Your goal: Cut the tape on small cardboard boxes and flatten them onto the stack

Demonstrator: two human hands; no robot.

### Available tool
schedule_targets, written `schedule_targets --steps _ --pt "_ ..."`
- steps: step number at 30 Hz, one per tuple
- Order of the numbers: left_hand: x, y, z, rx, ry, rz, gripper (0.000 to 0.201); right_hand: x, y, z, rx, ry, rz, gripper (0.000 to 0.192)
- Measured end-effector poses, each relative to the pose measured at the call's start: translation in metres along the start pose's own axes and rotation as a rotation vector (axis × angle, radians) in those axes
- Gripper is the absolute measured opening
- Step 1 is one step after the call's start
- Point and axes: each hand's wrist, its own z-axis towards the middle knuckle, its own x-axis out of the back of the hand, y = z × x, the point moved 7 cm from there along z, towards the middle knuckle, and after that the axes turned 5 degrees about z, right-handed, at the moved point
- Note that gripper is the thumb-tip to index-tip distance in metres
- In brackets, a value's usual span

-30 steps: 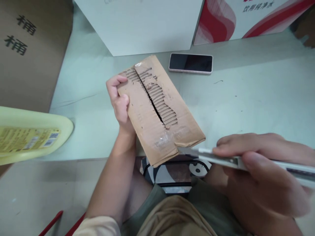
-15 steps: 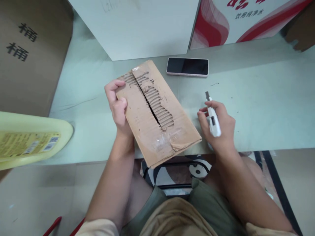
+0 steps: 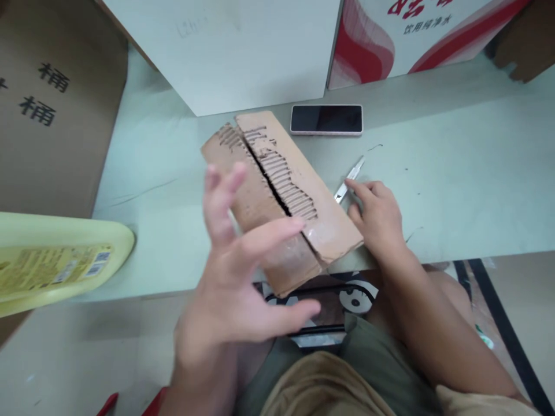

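A flat cardboard box (image 3: 299, 167) with a torn, corrugated patch and a long slit along its top rests at the table's front edge, its near end overhanging. Over its left side my left hand (image 3: 243, 277) hovers, open, fingers spread and blurred, with nothing in it. A white utility knife (image 3: 352, 176) lies on the table just right of the box; its lower end is hidden by the box. My right hand (image 3: 379, 216) is beside it, index fingertip at the knife and thumb apart from it, near the box's right edge.
A phone (image 3: 326, 119) lies behind the box. Farther back stand a white box (image 3: 260, 58) and a red-and-white carton (image 3: 364, 52). On the left are a large brown carton (image 3: 65, 150) and a yellow bottle (image 3: 117, 240). The table's front edge runs just before my lap.
My left hand has let go of the box and moved nearer, opening. The knife has gone from my right hand's grasp to the table. The box's slit now gapes to its near end.
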Motion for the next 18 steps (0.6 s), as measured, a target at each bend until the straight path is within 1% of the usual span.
schedule_targets --steps 1,3,5,7,9,11,13,14,16,18 --pt "-0.005 0.003 0.002 -0.035 -0.031 0.047 0.092 0.0 0.0 0.0 -0.009 0.004 -0.001 0.057" --pt "-0.01 0.004 0.002 -0.085 -0.036 0.069 0.088 0.0 0.0 0.0 -0.012 0.019 -0.004 0.056" --pt "-0.01 -0.006 -0.001 -0.023 -0.014 0.003 0.089 0.001 0.0 0.0 -0.001 0.034 -0.007 0.055" --pt "-0.007 -0.02 -0.006 0.075 0.009 -0.09 0.089 0.001 0.0 0.0 0.018 0.043 0.001 0.054" --pt "-0.002 -0.032 -0.01 0.153 0.073 -0.129 0.083 0.001 0.0 0.0 0.03 0.059 0.015 0.053" --pt "0.005 -0.036 -0.01 0.14 0.196 -0.079 0.071 0.002 0.0 0.0 0.034 0.07 0.027 0.052" --pt "0.014 -0.035 -0.009 0.06 0.372 -0.005 0.056 0.002 -0.001 0.0 0.029 0.07 0.037 0.051" --pt "0.018 -0.033 -0.008 0.007 0.478 0.024 0.05 0.002 -0.001 0.0 0.025 0.066 0.042 0.05" --pt "0.028 -0.029 -0.011 -0.098 0.724 0.072 0.042 0.003 -0.002 0.0 0.017 0.062 0.055 0.048" --pt "0.037 -0.027 -0.017 -0.157 0.953 0.13 0.039 0.004 -0.004 0.001 0.012 0.062 0.074 0.045"
